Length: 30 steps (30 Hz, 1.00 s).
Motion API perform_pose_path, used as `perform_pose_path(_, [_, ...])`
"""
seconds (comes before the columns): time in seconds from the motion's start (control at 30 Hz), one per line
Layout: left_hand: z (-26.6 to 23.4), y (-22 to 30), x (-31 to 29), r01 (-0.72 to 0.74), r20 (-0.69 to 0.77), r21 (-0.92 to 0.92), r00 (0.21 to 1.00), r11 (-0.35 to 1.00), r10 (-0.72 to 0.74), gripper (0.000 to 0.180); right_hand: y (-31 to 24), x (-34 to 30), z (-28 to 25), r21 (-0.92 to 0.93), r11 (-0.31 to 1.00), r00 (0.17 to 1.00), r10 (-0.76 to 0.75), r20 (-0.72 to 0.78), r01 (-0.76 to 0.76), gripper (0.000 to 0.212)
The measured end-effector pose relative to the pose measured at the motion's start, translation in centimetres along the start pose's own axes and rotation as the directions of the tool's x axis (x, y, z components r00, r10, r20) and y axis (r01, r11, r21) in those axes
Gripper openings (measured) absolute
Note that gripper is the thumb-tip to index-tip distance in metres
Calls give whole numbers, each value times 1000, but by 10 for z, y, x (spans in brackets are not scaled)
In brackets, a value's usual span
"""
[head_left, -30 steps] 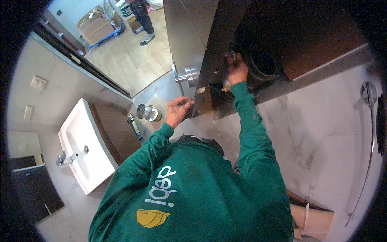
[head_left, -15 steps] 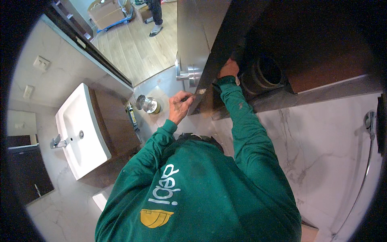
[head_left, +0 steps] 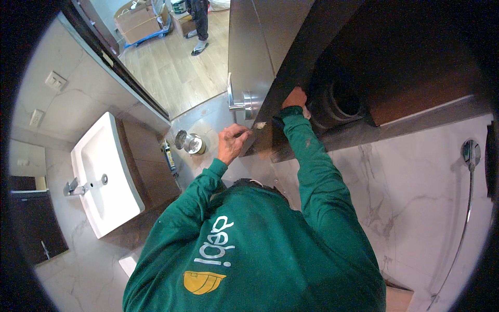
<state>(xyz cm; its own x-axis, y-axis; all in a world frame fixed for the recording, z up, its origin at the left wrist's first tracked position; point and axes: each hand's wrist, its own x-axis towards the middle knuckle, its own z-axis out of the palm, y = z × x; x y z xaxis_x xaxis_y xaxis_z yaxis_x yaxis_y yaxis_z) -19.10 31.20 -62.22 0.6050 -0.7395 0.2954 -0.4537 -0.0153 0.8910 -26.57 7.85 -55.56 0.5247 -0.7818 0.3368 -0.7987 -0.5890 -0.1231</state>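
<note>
My left hand (head_left: 233, 143) is closed in a pinch, its fingertips by a pale patch (head_left: 260, 125) low on the dark edge of the door (head_left: 252, 44). Whatever sits between those fingers is too small to make out. On the dark side of the door, my right hand (head_left: 296, 101) is closed, the thumb side toward me; shadow hides what it grips. Just right of it stands a dark, round, open-topped container (head_left: 332, 112). Left of my left hand, an open metal tin (head_left: 196, 145) rests on the floor with its lid (head_left: 181, 139) tilted beside it.
A sealant tube (head_left: 169, 155) stands by the vanity cabinet (head_left: 150, 161) under a white basin (head_left: 101, 179). The door's lever handle (head_left: 239, 104) juts out close above my left hand. Beyond the doorway are a person's legs (head_left: 199, 28) and a cardboard box (head_left: 138, 23) on a blue trolley.
The whole view has shifted slightly. Both hands keep nearly the same places and closed shapes relative to the door.
</note>
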Motion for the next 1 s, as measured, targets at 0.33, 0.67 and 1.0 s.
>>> perform_pose_path(0.33, [-24, -14, -33, 426, 155, -135, 901, 895, -405, 21, 7, 3, 18, 60, 996, 997, 65, 51, -68, 19])
perform_pose_path(0.67, [-19, 20, -20, 422, 84, -163, 907, 892, -413, 26, 37, 13, 89, 91, 996, 999, 3, -53, 2, 17])
perform_pose_path(1.0, [-3, 19, -13, 372, 4, -195, 926, 908, -378, 33, 4, -4, 26, -86, 996, 1000, -14, -26, 11, 19])
